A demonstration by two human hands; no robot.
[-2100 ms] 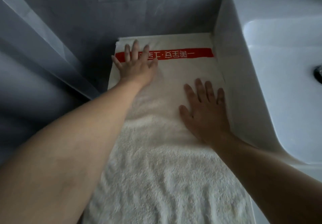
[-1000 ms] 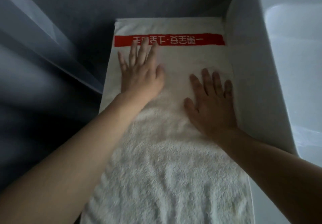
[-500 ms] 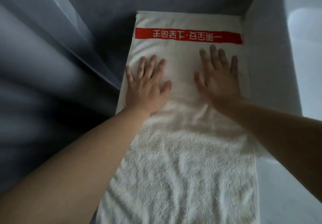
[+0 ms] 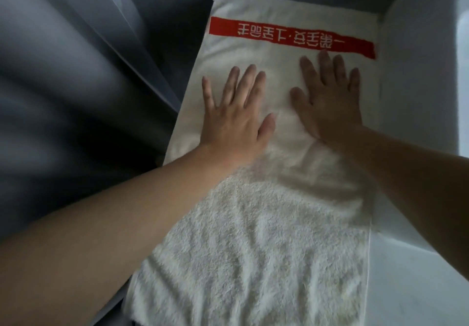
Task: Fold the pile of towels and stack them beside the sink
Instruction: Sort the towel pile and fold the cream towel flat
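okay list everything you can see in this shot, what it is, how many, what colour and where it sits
towel: one, white, spread flat along the ledge from the near edge to the far wall, beside the sink.
red band: one, red with white lettering, across the towel's far end.
sink: one, white, along the right edge, its side wall next to the towel.
wall panels: grey, left and far side; the count is unclear.
left hand: one, flat on the towel's left half, fingers straight, short of the band.
right hand: one, flat on the towel's right half, fingertips close to the band.
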